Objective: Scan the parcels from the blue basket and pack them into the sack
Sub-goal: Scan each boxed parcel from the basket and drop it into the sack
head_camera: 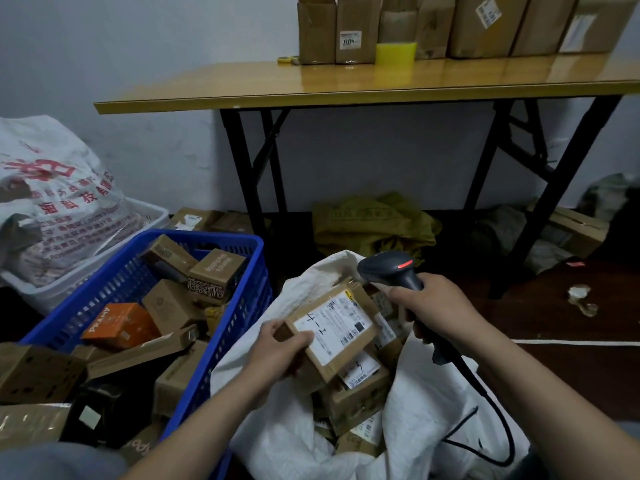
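Note:
My left hand (282, 349) grips a small cardboard parcel (337, 327) by its near left corner, label side up, with "4-2" written on the white label. The parcel hangs over the open mouth of the white sack (426, 393), which holds several boxes. My right hand (440, 308) holds a dark handheld scanner (388, 268) by its handle, its head just above and behind the parcel, a red light showing on top. The blue basket (239, 271) stands to the left, with several cardboard parcels and an orange box (119, 325) inside.
A wooden folding table (346, 84) with black legs stands behind, carrying several cardboard boxes and a yellow tape roll (396, 53). A printed white bag (52, 202) in a white basket sits far left. Crumpled yellow-green sacks (374, 223) lie under the table. The scanner's cable (498, 420) loops over the sack.

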